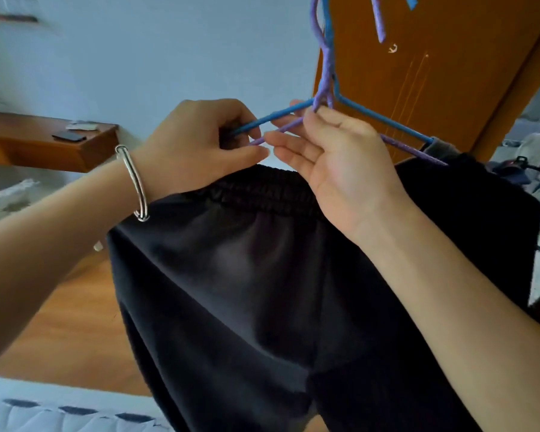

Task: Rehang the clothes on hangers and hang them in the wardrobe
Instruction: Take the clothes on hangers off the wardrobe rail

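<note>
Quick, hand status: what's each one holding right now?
Left hand: closed, gripping one arm of the blue hanger.
Right hand: thumb and forefinger pinch the purple hanger at its neck; other fingers loose.

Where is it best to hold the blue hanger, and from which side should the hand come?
Probably the neck of the blue hanger, just under its hook, coming from the right. There the wire runs upright and bare; the left hand grips its left arm, and the purple hanger crowds the neck's left side.
</note>
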The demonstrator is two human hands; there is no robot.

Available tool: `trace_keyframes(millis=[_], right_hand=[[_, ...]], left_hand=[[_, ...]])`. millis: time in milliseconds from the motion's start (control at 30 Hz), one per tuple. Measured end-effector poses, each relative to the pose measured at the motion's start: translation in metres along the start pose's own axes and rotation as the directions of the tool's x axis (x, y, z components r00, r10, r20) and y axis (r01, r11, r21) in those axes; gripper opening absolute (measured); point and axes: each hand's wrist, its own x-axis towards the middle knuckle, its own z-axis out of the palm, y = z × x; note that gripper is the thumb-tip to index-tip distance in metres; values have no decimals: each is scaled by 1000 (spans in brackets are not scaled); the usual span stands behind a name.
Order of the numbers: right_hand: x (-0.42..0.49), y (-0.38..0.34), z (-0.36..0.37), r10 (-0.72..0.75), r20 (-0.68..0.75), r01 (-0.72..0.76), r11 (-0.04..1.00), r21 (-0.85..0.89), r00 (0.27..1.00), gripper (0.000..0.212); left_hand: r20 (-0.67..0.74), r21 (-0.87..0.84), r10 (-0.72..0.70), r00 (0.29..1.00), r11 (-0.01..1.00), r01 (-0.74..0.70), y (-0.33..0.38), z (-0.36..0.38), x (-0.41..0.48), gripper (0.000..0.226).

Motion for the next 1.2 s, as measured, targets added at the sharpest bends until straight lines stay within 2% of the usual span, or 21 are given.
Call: trace_keyframes(millis=[100,233,467,633,767,867,933,1033,1100,1200], right_hand=[[38,14,4,-2,29,2,1000,-3,1000,27],[92,30,0,31,80,-27,999,-46,996,28],[209,67,-17,70,210,-56,996,-74,975,30],[296,81,-18,94,402,9,969,-247,911,28],[354,95,-2,95,577,202,880,-429,811,21],[385,114,16,49,681,373,807,-458,731,19],[406,127,31,-21,706,464,766,-444,708,19],[436,152,62,-235,668,628,642,-439,706,17],[455,173,87,-311,662,684,590,-428,682,23],[478,215,134,-247,757,727,560,-398,605,47]], left_hand=[[-77,72,-3,997,997,9,-27,9,19,9],[-115,142,-20,993,989,36,-60,23,45,23],[-170,354,-8,985,933,69,-129,56,110,29],[-254,473,-118,960,851,229,-168,68,148,41],[-311,519,-239,920,768,375,-201,61,166,42],[-362,492,-323,874,731,473,-225,52,166,37],[-400,462,-381,833,701,543,-243,48,160,36],[-470,430,-420,776,659,617,-277,40,145,33],[-513,430,-428,744,622,654,-302,29,136,29],[-549,458,-438,712,555,695,-340,9,119,27]])
